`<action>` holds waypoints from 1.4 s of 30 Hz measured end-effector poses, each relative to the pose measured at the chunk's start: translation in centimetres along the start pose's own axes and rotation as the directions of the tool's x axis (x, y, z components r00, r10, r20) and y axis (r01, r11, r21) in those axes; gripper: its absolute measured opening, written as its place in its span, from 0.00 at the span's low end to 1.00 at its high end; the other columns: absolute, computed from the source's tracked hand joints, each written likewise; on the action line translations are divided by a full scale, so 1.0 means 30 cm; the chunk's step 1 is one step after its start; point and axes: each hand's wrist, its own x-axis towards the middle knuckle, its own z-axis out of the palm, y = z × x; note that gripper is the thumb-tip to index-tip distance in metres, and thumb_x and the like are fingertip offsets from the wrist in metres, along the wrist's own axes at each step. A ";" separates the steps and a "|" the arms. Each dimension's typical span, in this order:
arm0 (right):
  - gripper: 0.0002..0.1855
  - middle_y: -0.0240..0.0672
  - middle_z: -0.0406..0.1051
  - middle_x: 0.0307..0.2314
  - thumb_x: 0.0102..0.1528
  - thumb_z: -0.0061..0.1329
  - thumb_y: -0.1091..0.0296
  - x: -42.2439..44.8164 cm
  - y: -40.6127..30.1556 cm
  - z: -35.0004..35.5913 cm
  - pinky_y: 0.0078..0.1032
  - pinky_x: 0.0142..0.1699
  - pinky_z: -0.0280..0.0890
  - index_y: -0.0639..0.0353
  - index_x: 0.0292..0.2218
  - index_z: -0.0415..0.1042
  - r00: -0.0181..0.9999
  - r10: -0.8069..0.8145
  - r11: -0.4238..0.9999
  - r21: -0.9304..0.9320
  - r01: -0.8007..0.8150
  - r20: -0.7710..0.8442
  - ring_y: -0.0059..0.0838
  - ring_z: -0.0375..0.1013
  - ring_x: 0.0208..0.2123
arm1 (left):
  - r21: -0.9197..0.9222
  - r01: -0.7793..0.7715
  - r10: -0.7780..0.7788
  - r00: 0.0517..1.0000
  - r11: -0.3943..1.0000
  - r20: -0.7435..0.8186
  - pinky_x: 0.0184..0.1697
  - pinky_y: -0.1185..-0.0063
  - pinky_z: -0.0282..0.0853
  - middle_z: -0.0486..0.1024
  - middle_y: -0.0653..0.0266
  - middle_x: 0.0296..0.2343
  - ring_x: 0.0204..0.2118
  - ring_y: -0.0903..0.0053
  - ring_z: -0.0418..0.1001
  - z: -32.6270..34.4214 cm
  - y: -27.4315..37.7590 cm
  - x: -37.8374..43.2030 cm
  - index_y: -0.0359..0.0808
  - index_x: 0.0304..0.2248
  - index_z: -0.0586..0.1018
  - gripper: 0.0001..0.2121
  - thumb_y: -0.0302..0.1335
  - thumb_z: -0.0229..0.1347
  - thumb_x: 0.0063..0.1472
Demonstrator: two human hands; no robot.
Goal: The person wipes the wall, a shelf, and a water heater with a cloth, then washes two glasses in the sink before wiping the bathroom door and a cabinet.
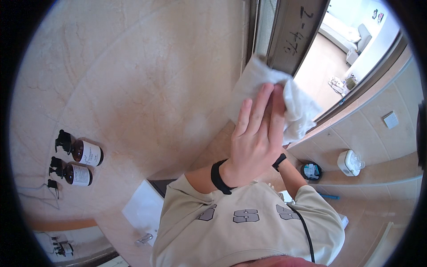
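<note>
My left hand (pixel 257 143), with a black band at the wrist, presses its fingers onto a folded white cloth (pixel 297 106). The back of this hand faces me, and its fingertips rest on the cloth's middle. The cloth lies against the lower end of a dark brown door frame (pixel 290 36), which bears handwriting. My right forearm (pixel 293 177), also banded, reaches in behind the left hand. The right hand itself is hidden there by the left hand and the cloth, so its grip does not show.
Two brown pump bottles (pixel 87 153) stand at the left by a marble-patterned surface (pixel 150 83). A white basin (pixel 143 208) with a metal tap (pixel 144 239) lies lower left. Rightward are a black bin (pixel 311 171), a white device (pixel 348 163) on the wall, and a doorway showing a bed (pixel 343 33).
</note>
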 end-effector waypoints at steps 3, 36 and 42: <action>0.16 0.44 0.70 0.41 0.48 0.46 0.71 0.018 -0.012 0.012 0.40 0.57 0.55 0.60 0.40 0.72 1.000 -0.017 1.000 -0.004 0.017 0.020 0.44 0.64 0.49 | 0.017 -0.002 0.006 0.968 1.000 -0.252 0.62 0.64 0.45 0.74 0.53 0.44 0.56 0.64 0.64 -0.031 -0.005 0.140 0.22 0.46 0.70 0.18 0.26 0.47 0.58; 0.49 0.49 0.55 0.56 0.55 0.46 0.41 0.008 -0.505 -0.454 0.34 0.62 0.50 0.67 0.62 0.41 0.993 -0.033 0.239 0.964 0.120 -0.116 0.40 0.59 0.57 | -0.952 0.176 0.148 0.979 -0.249 0.142 0.48 0.72 0.67 0.73 0.53 0.42 0.44 0.66 0.72 0.089 -0.191 -0.554 0.32 0.42 0.70 0.16 0.21 0.55 0.52; 0.47 0.41 0.56 0.56 0.46 0.62 0.64 -0.088 -0.495 -0.441 0.35 0.61 0.50 0.65 0.59 0.49 0.996 0.084 0.003 1.000 0.015 -0.015 0.37 0.57 0.57 | -0.976 0.170 -0.023 0.984 -0.139 0.175 0.49 0.71 0.65 0.70 0.51 0.46 0.48 0.65 0.70 0.056 -0.166 -0.371 0.29 0.50 0.65 0.24 0.23 0.55 0.53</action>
